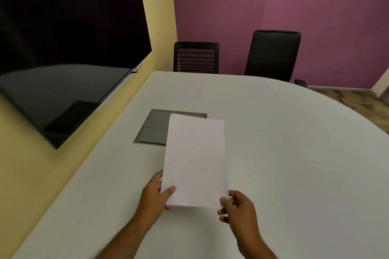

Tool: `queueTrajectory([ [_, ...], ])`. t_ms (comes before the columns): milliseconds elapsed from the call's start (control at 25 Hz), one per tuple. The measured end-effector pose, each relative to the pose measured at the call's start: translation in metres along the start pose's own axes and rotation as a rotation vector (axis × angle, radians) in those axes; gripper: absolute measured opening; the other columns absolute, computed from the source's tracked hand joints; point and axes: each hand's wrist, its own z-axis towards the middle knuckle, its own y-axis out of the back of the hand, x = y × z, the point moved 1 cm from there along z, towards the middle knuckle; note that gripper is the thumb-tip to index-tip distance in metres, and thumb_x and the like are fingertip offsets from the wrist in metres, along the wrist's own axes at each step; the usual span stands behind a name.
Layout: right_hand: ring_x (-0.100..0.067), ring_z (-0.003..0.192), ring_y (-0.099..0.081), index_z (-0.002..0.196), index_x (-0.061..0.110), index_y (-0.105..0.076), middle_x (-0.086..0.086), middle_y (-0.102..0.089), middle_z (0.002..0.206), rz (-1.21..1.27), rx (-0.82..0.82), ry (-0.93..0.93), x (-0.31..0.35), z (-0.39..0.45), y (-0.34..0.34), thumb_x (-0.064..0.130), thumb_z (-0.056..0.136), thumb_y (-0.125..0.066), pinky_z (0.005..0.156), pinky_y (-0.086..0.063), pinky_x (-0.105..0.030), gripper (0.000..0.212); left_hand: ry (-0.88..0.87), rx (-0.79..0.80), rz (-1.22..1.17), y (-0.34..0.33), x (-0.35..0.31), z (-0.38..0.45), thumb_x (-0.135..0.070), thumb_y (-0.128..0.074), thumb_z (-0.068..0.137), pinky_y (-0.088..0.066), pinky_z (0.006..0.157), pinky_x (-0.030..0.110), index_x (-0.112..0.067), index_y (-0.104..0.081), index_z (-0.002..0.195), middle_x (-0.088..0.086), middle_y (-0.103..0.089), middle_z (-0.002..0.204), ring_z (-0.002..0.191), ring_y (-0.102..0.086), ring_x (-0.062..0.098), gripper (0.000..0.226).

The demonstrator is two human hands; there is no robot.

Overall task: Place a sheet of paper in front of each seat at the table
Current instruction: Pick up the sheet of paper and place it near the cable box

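Two bare hands hold a white sheet of paper (194,160) above a pale, curved meeting table (284,153). At the sheet's near left corner, the left hand (154,192) pinches it, thumb on top and fingers underneath. At the near right corner, the right hand (237,208) grips the edge between thumb and curled fingers. Whether more than one sheet is held cannot be told. Part of a grey hatch panel (153,128) set flush in the tabletop lies under the paper's far end. Across the table, two black chairs stand against a purple wall (294,6): a slatted-back chair (196,57) to the left, and a taller solid-back chair (273,54) to the right. Mounted on the yellow wall (156,6) at left, a large dark screen (63,38) hangs switched off.
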Motion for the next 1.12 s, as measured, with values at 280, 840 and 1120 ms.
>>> queueTrajectory([
  [280, -0.020, 0.064, -0.073, 0.104, 0.009, -0.070, -0.010, -0.070, 0.068, 0.031, 0.054, -0.080, -0.030, -0.078, -0.050, -0.001, 0.090, -0.070, 0.081, -0.065, -0.039, 0.018, 0.084, -0.235, 0.059, 0.098, 0.024, -0.082, -0.016, -0.079, 0.091, -0.057, 0.048, 0.031, -0.035, -0.058, 0.135, 0.006, -0.073, 0.102, 0.067, -0.070, 0.019, 0.052],
  [840, -0.025, 0.094, -0.072, 0.114, 0.015, -0.075, -0.005, -0.075, 0.104, -0.321, 0.084, -0.232, -0.145, -0.014, -0.173, -0.008, 0.087, -0.060, 0.096, -0.060, -0.042, 0.038, 0.148, -0.160, 0.463, 0.129, 0.169, 0.014, 0.007, -0.061, 0.091, -0.056, 0.094, 0.028, -0.019, -0.047, 0.149, 0.007, -0.062, 0.140, 0.117, -0.065, 0.022, 0.064],
  [1120, -0.010, 0.101, -0.067, 0.114, 0.023, -0.073, 0.003, -0.070, 0.114, -0.538, 0.120, -0.111, -0.161, -0.003, -0.188, 0.005, 0.090, -0.070, 0.095, -0.056, -0.030, 0.030, -0.219, -0.005, 1.043, 0.163, 0.197, 0.008, -0.026, -0.054, 0.103, -0.040, 0.117, 0.043, -0.030, -0.052, 0.151, -0.003, -0.038, 0.166, 0.150, -0.039, 0.021, 0.048],
])
